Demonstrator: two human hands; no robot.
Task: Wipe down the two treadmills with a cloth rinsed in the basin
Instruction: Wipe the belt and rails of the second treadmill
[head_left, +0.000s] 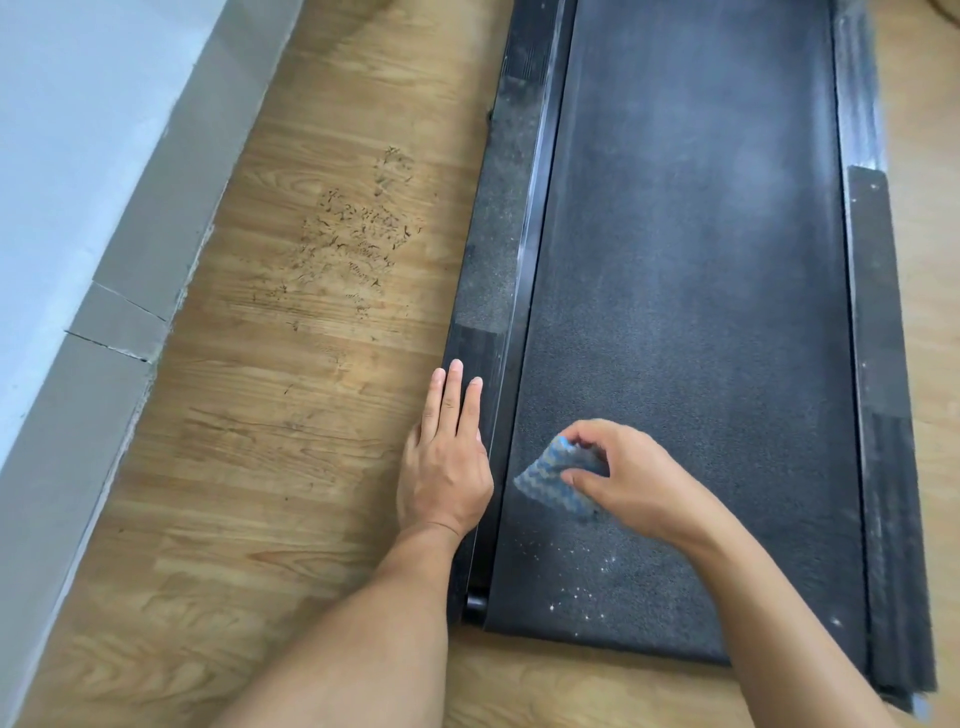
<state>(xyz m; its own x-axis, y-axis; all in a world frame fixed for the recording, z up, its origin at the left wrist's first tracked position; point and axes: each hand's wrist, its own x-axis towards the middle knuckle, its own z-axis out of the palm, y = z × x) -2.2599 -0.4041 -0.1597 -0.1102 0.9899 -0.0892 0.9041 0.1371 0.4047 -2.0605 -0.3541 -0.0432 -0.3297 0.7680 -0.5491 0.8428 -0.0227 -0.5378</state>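
— Where is the cloth (550, 478)?
— On the treadmill (675, 260), on the left part of the belt (691, 389) close to its near end. It is blue with a zigzag weave, and bunched.
— What has hold of it?
— The right hand (634, 478). Its fingers curl over the top of the cloth and the thumb closes in from below, so it is pinched against the belt.
— And the left hand (447, 467)?
— Flat, fingers straight and close together, gripping nothing. It rests palm down on the left rail (498, 234), just beside the cloth, with its outer edge over the floor (285, 415).
— How does the belt look?
— Dark and grainy, with a pale dusty haze further up and white specks (582, 587) near the end, below the right hand.
— Anything on the floor?
— Dark scuffs (358, 234) on the wood, left of the rail, and a grey skirting (130, 234) beyond them.
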